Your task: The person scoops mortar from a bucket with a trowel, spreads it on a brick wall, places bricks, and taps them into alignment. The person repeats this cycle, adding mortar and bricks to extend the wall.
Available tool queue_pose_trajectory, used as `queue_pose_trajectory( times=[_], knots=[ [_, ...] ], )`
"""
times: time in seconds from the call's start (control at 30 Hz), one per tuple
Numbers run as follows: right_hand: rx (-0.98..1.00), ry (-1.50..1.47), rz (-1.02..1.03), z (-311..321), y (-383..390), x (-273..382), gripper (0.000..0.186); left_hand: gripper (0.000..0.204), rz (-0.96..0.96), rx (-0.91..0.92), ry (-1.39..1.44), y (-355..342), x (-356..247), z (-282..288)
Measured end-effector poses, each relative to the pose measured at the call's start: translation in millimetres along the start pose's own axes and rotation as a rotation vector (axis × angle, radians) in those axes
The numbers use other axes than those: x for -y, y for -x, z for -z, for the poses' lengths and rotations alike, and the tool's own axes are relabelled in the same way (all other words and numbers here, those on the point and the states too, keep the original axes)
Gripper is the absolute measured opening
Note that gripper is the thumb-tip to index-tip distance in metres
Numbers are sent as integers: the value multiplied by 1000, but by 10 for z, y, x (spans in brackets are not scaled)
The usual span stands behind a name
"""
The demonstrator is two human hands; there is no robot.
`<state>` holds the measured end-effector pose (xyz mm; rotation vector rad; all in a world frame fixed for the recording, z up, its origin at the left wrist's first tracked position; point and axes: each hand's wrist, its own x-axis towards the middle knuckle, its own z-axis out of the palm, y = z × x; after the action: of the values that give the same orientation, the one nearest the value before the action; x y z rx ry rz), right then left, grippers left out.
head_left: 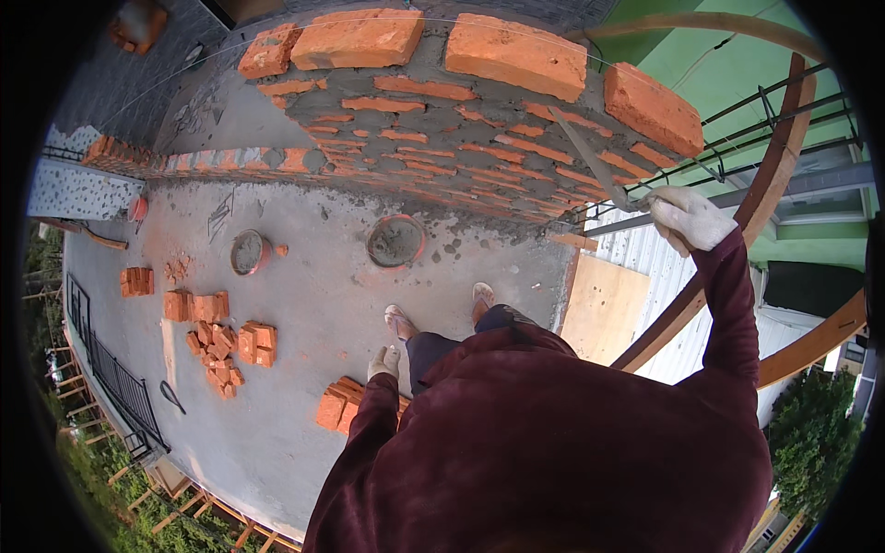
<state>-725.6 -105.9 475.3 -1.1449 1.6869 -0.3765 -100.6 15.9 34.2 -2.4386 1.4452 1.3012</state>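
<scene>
My right hand (691,217), in a pale work glove, is closed around the handle of a trowel (599,166). The long blade points up and left, against the mortar face of a brick wall (433,138) near its right end. Bricks lie spaced along the top course, among them a brick (516,55) left of a gap and another brick (651,109) at the right end. My left hand (383,362), gloved too, hangs low by my leg with its fingers apart and holds nothing. Just below it sits a stack of bricks (337,405), partly hidden by my sleeve.
Two mortar buckets (396,241) (250,252) stand on the concrete floor. Brick piles (217,346) lie to the left, near a black railing (115,355). A string line runs above the wall. Rebar (765,111) and curved timber (779,157) crowd the right, beside a plywood sheet (604,309).
</scene>
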Motion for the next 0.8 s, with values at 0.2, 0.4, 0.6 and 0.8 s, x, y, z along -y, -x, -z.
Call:
queue_pose_trajectory(
  times=[0.2,0.4,0.6,0.8],
  knots=[
    [-702,606,250,-1186,-641,-486,30,73,100,196,207,-124,-425,147],
    [-887,446,209,-1749,-1852,-659,30,68,-4,133,308,-276,-827,709],
    [-833,262,183,-1323,-1625,-932,32,59,-177,54,300,-451,-876,1046],
    [-762,231,166,-775,-1279,-1368,35,69,-42,189,449,-550,-674,941]
  ],
)
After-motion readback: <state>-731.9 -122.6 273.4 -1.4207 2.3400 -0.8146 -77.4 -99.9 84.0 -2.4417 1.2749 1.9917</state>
